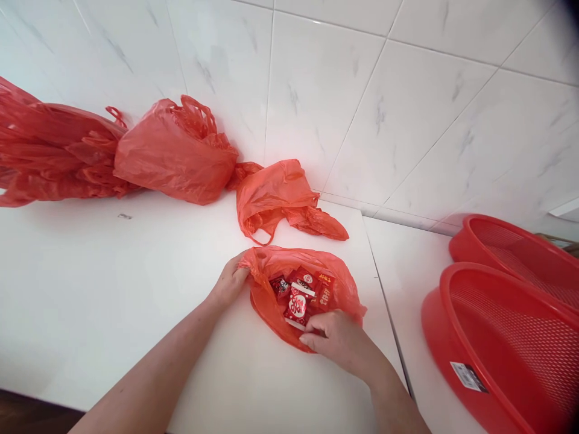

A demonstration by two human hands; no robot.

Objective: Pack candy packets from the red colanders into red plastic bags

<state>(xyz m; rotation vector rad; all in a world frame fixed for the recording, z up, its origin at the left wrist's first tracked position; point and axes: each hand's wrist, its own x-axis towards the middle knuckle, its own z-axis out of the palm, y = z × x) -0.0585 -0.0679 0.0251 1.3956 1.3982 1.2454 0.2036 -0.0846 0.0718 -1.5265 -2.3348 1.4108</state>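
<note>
A red plastic bag (353, 289) lies on the white table with its mouth spread wide. Inside are several small red packets, among them a dark red one (280, 286) and an orange-red one (324, 296). On top rests a red-and-white packet (298, 304) with white ends. My left hand (230, 282) grips the bag's left rim, fingers partly hidden by the plastic. Over the near right side of the opening is my right hand (335, 337), its fingers curled towards the thumb. Its fingertips are by the lower corner of the red-and-white packet; what they pinch, if anything, cannot be made out.
Just behind the open bag lies a crumpled red bag (280, 193). A fuller red bag (176, 150) and a heap of red bags (58, 150) line the tiled wall (316, 90). Two red mesh baskets (452, 313) stand on the right, past a seam between tabletops.
</note>
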